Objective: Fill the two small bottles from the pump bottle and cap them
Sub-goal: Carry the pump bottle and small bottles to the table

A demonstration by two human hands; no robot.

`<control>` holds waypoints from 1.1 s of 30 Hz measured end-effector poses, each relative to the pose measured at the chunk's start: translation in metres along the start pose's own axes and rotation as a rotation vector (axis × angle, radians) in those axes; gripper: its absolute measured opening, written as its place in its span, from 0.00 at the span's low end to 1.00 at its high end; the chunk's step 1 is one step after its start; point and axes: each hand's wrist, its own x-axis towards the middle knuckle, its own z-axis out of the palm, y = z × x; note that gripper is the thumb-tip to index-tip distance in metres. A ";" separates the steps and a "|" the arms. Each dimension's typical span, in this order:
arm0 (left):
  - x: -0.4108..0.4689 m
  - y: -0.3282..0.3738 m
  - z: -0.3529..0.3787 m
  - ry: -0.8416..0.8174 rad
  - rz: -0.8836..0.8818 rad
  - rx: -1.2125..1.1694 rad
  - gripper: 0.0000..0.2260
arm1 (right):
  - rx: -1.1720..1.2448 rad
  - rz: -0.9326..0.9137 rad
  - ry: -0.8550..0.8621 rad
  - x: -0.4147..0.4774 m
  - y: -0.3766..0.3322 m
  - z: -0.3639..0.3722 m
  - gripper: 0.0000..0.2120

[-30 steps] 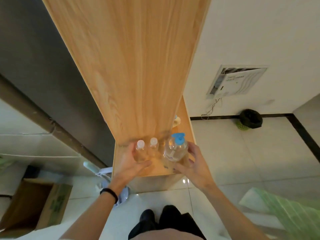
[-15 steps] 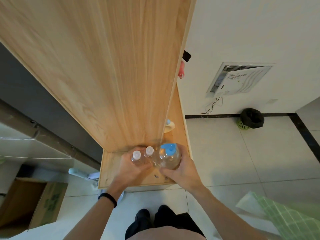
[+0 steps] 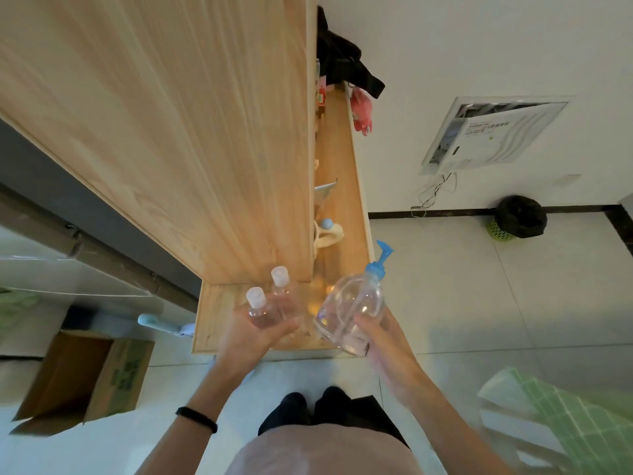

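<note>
Stands at the near end of a wooden shelf (image 3: 212, 323). Grips two small bottles (image 3: 270, 310) side by side in the left hand (image 3: 253, 341), fingers curled round both, just above the shelf's near end, white caps (image 3: 256, 298) on. Grips the pump bottle (image 3: 349, 310) in the right hand (image 3: 387, 341), thumb across its clear side. Holds it off the shelf, over the near right corner, tilted, blue pump (image 3: 378, 265) pointing up and away, just right of the small bottles with a narrow gap between. Left of the shelf, on the floor, an open cardboard box (image 3: 82, 378).
</note>
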 end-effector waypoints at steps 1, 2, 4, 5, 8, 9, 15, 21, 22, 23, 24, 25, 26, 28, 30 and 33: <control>-0.006 0.000 0.001 -0.021 0.004 0.007 0.14 | 0.118 0.032 -0.018 -0.009 0.003 -0.003 0.28; -0.011 0.000 0.003 -0.041 0.000 0.010 0.15 | 0.221 0.051 -0.032 -0.018 0.008 -0.007 0.29; -0.020 -0.001 0.007 -0.071 -0.025 -0.014 0.16 | 0.380 0.050 -0.044 -0.036 0.016 -0.011 0.30; -0.025 0.000 0.010 -0.089 -0.035 -0.029 0.16 | 0.442 0.035 -0.041 -0.044 0.020 -0.012 0.31; -0.033 0.002 0.018 -0.181 -0.065 -0.040 0.17 | 0.556 0.006 0.020 -0.068 0.031 -0.012 0.37; -0.033 0.001 0.020 -0.223 -0.077 -0.032 0.17 | 0.573 -0.003 0.051 -0.077 0.033 -0.011 0.38; -0.032 0.001 0.039 -0.485 -0.131 0.065 0.15 | 0.587 -0.100 0.314 -0.125 0.059 0.005 0.35; -0.044 -0.007 0.034 -0.835 -0.194 0.164 0.16 | 0.804 -0.244 0.618 -0.182 0.117 0.047 0.36; -0.047 -0.010 0.030 -0.883 -0.219 0.167 0.17 | 0.830 -0.253 0.680 -0.193 0.128 0.056 0.37; -0.049 -0.014 0.027 -0.939 -0.239 0.174 0.17 | 0.865 -0.257 0.725 -0.204 0.138 0.067 0.35; -0.053 -0.018 0.023 -0.994 -0.254 0.187 0.18 | 0.904 -0.271 0.749 -0.215 0.150 0.079 0.32; -0.056 -0.022 0.019 -1.047 -0.258 0.209 0.20 | 0.938 -0.292 0.777 -0.226 0.162 0.092 0.30; -0.060 -0.027 0.016 -1.093 -0.261 0.235 0.22 | 0.966 -0.312 0.819 -0.237 0.173 0.106 0.30; -0.070 -0.037 0.011 -1.164 -0.276 0.296 0.28 | 1.008 -0.375 0.903 -0.257 0.190 0.132 0.33; -0.084 -0.044 0.010 -1.238 -0.287 0.340 0.27 | 1.052 -0.432 0.982 -0.277 0.201 0.157 0.30; -0.106 -0.056 0.013 -1.338 -0.314 0.395 0.23 | 1.150 -0.478 1.096 -0.304 0.222 0.188 0.26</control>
